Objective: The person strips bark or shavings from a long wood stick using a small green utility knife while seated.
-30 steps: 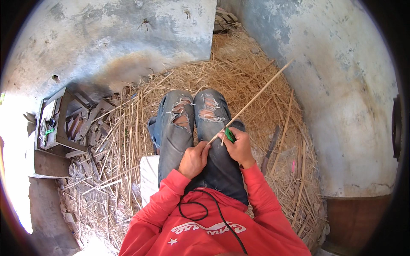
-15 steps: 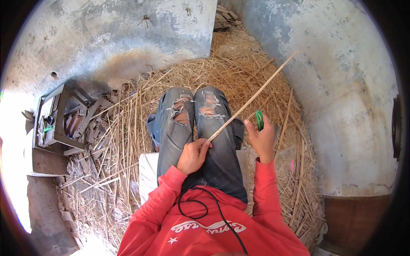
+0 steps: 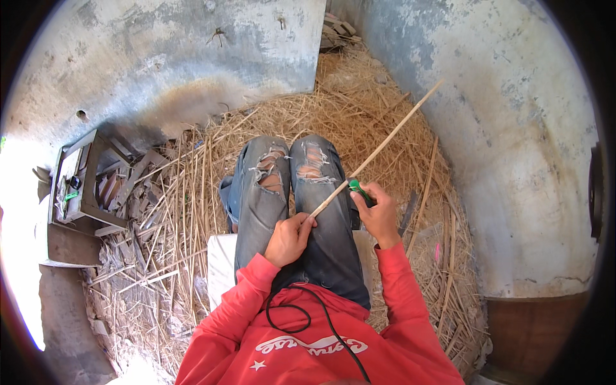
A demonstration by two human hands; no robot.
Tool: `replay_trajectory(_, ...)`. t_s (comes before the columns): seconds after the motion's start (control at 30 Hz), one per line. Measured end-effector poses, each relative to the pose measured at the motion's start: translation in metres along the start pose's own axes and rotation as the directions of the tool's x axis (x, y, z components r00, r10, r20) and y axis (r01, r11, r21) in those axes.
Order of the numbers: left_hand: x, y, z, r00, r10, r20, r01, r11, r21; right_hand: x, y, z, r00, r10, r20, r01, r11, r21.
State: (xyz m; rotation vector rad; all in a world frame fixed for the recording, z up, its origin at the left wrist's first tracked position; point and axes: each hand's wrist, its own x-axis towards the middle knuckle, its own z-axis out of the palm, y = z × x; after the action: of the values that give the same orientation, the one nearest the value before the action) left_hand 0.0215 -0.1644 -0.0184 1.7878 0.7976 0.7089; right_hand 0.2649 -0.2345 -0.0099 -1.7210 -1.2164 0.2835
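Note:
My left hand (image 3: 290, 239) is closed round the near end of a long, thin wooden stick (image 3: 398, 128), above my thighs. The stick slants up and away to the far right, its tip reaching in front of the wall. In my right hand (image 3: 380, 213) is a small green hand tool (image 3: 357, 187) with a dark part; its exact kind is too small to make out. The tool's green end meets the stick, or nearly so, a short way beyond my left hand. My fingers hide the rest of the tool.
Straw and loose sticks (image 3: 186, 192) cover the floor around my legs. A wooden stool-like frame (image 3: 96, 208) lies at the left, with a green item (image 3: 72, 195) on it. Weathered walls (image 3: 513, 160) rise ahead and at the right. I sit on a pale seat (image 3: 221, 263).
My right hand has moved left and slightly down, bringing the green tool from beside the stick up to it. The left hand and the stick have hardly moved.

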Motion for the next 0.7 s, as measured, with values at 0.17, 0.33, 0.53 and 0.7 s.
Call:
replay_trajectory(0.17,0.003,-0.002,0.004,1.0,0.006,-0.025,-0.005,1.0,0.024,-0.015,-0.011,0.018,0.99,-0.12,0.079,0.119,0.993,0.025)
replay_trajectory(0.33,0.004,-0.008,0.007,0.999,0.012,-0.043,-0.012,1.0,-0.001,-0.026,-0.021,0.013,0.956,-0.123,0.266,0.103,0.991,0.089)
replay_trajectory(0.53,0.005,-0.002,0.0,0.996,-0.063,0.056,0.069,0.992,-0.108,-0.021,-0.014,0.003,0.943,0.239,0.232,-0.326,0.804,0.497)
replay_trajectory(0.7,-0.007,0.004,-0.001,0.962,-0.157,0.224,0.251,0.829,-0.5,-0.015,-0.043,0.008,0.946,0.296,0.13,-0.315,0.751,0.58)
